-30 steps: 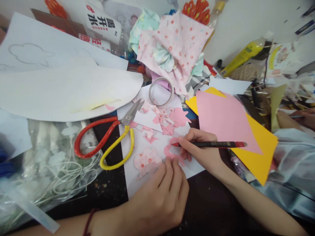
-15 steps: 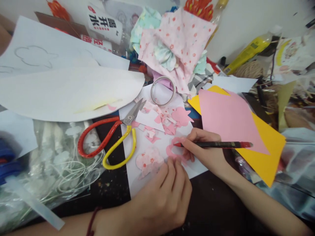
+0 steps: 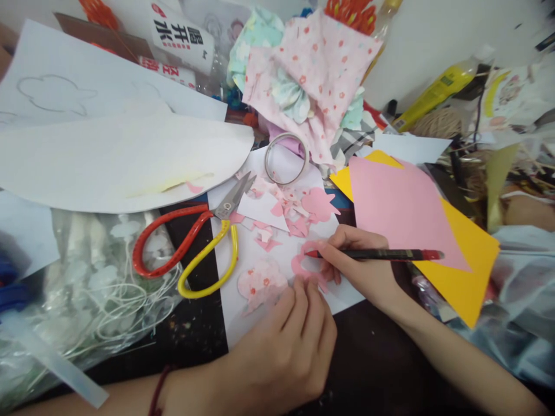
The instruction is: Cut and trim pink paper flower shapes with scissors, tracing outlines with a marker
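My right hand (image 3: 353, 254) grips a slim black pen (image 3: 390, 254) with red ends, its tip over a pink paper cutout (image 3: 298, 261) with an open middle. The fingers of my left hand (image 3: 295, 335) are bent together, their tips holding down the near edge of that cutout. Beneath lies a white sheet of paper (image 3: 238, 329). To the left of the cutout is a cloud-like piece of pink flowered fabric (image 3: 262, 282), partly behind my left hand. Pink and white scraps (image 3: 266, 237) lie above it.
Scissors (image 3: 228, 208) with red and yellow handles lie left of the scraps. A tape roll (image 3: 286, 159) stands behind them, before heaped flowered cloth (image 3: 318, 75). Pink paper (image 3: 403, 214) and yellow card (image 3: 472, 277) are at right. A large white board (image 3: 108, 162) and plastic bag (image 3: 117, 277) occupy the left.
Both hands, the pen and the cutout look almost still. The whole view has shifted very slightly.
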Motion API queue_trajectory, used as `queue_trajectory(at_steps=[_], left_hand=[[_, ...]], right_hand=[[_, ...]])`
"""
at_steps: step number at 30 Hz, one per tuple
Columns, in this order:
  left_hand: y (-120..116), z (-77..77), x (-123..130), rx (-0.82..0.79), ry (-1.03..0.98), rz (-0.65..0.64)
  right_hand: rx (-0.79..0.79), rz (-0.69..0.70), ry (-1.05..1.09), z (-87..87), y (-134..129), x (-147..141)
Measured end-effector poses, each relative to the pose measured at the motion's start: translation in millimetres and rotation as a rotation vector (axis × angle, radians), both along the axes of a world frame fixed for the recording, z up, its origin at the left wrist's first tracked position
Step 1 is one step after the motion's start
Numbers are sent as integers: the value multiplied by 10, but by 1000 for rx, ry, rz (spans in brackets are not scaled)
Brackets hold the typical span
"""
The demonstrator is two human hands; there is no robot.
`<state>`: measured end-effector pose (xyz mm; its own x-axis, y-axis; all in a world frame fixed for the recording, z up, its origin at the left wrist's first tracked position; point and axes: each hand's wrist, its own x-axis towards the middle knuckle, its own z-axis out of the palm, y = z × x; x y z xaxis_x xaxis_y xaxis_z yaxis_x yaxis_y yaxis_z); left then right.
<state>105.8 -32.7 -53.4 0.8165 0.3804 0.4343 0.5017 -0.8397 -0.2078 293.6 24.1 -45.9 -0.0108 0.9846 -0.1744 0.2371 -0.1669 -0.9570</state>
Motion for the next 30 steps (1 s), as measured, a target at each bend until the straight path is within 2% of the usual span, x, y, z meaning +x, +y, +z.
queue_trajectory(at_steps=[30], left_hand=[[-10, -17, 4, -17, -7, 6]], right_hand=[[-11, -13, -10, 36, -8, -6]])
